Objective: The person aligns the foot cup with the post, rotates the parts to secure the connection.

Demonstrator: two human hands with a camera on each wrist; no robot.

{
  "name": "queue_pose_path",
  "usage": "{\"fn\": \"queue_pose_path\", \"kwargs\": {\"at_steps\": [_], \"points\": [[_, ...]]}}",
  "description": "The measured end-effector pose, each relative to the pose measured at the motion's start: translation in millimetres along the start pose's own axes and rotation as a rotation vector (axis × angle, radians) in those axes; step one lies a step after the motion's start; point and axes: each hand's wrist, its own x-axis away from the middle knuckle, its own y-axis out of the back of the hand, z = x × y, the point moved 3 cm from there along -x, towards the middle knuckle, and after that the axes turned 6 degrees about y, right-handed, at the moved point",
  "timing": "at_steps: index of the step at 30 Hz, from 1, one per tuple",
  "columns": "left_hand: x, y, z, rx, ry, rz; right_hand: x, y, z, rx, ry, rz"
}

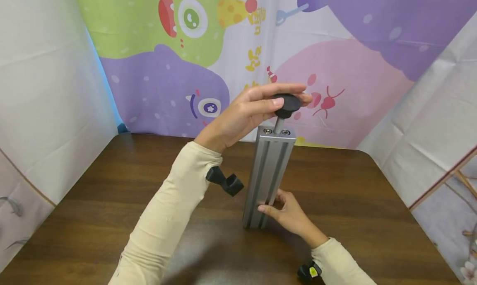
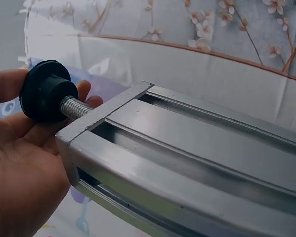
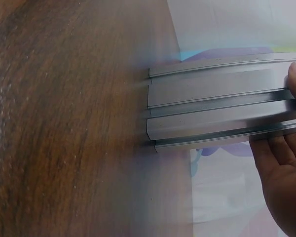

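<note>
A: Biggest first?
B: Hung across the back, a cartoon-monster curtain point(image 1: 238, 61); down the left, a white drape point(image 1: 41, 65). Spread out in front, a dark wood-grain tabletop point(image 1: 328, 181).
A: Next size down?
B: Reaching in from the near side, a cream left sleeve point(image 1: 167, 210) and, showing less, a cream right sleeve point(image 1: 339, 260).
A: And between those?
B: A slotted aluminium extrusion point(image 1: 271, 165), standing on end near the middle of the tabletop, lower end down on the wood.
A: Held?
B: Yes — low down, by the right hand point(image 1: 290, 216): thumb across the front face, fingers round the right side, parted only as far as the metal between. Up top, the left hand point(image 1: 246, 115), thumb on the near rim and fingers reaching along the far side, partly spread, with a round black levelling foot point(image 1: 288, 106) pinched between.
A: Smaller still?
B: Below the foot, a threaded stud point(image 2: 75, 107), running into the end plate point(image 2: 106, 108) of the extrusion. Last, either side of the stud, two socket screws point(image 1: 267, 131) — sunk into the top.
</note>
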Motion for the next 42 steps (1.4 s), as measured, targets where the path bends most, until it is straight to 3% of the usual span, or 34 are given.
{"fn": "queue_pose_path", "kwargs": {"at_steps": [5, 9, 11, 15, 18, 20, 22, 25, 27, 29, 32, 36, 38, 40, 42], "points": [[-0.7, 0.2, -2.0, -0.047, -0.005, 0.005, -0.3, 1.5, 2.5, 0.015, -0.006, -0.015], [1.7, -2.5, -5.5, -0.177, -0.024, -0.039, -0.1, 0.8, 2.2, 0.007, -0.006, -0.009], [4.3, -5.4, -7.8, -0.298, -0.044, -0.118, 0.2, 0.5, 1.5, -0.002, -0.002, -0.004], [10.8, -14.4, -12.3, -0.674, -0.115, -0.363, 0.7, 0.4, 0.5, -0.014, 0.0, -0.001], [14.4, -23.4, -14.9, -1.0, -0.221, -0.538, 0.8, 1.1, -0.2, -0.02, 0.0, 0.002], [15.4, -28.9, -15.5, -1.161, -0.296, -0.627, 0.8, 1.4, -0.5, -0.025, -0.002, 0.005], [14.9, -32.6, -15.2, -1.269, -0.343, -0.697, 0.8, 1.5, -0.4, -0.025, -0.001, 0.006], [13.2, -35.0, -13.0, -1.347, -0.392, -0.751, 1.0, 1.5, 0.0, -0.02, -0.008, 0.002], [12.0, -34.8, -10.9, -1.35, -0.429, -0.755, 1.0, 1.3, 0.7, -0.016, -0.013, -0.003], [11.1, -32.2, -8.5, -1.296, -0.456, -0.727, 1.0, 0.9, 1.1, -0.017, -0.016, -0.002], [9.6, -25.3, -6.5, -1.103, -0.451, -0.586, 0.7, 0.6, 1.6, -0.022, -0.011, 0.004], [6.1, -12.3, -4.2, -0.707, -0.3, -0.304, 0.3, 1.2, 0.7, -0.013, 0.002, 0.008], [4.1, -5.6, -2.3, -0.541, -0.221, -0.194, 0.3, 1.1, 0.0, -0.009, 0.0, 0.008], [1.9, -0.2, -0.4, -0.415, -0.169, -0.11, 0.4, 0.8, -0.2, -0.01, -0.005, 0.01], [0.7, 3.2, 1.8, -0.366, -0.168, -0.045, 0.7, 0.2, -0.3, -0.019, -0.016, 0.011]]}}
